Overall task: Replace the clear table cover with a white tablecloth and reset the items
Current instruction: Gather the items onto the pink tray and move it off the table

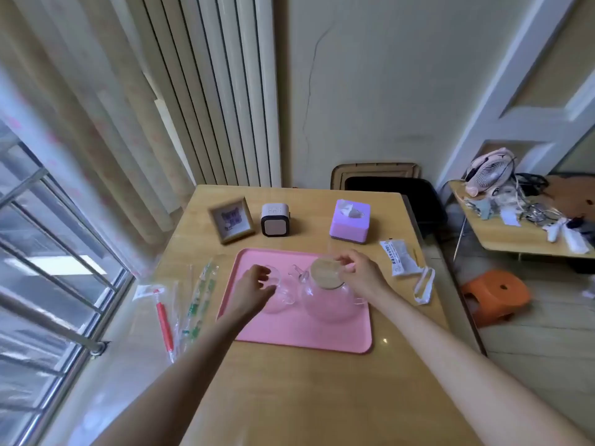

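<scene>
A pink tray (306, 333) lies in the middle of the wooden table, which is under a glossy clear table cover (289, 397). On the tray stand a glass teapot (328, 300) with a bamboo lid (326, 272) and a small glass cup (280, 297) to its left. My left hand (254, 284) reaches over the cup with its fingers curled around the rim. The fingers of my right hand (359, 273) pinch the teapot at the lid's right edge. No white tablecloth is in view.
Behind the tray stand a photo frame (231, 224), a small white cube device (275, 219) and a purple tissue box (350, 221). Packaged sticks (199, 297) and a red pen (165, 325) lie left; a packet (399, 257) lies right. An orange stool (495, 294) and a cluttered side table (515, 239) are at right.
</scene>
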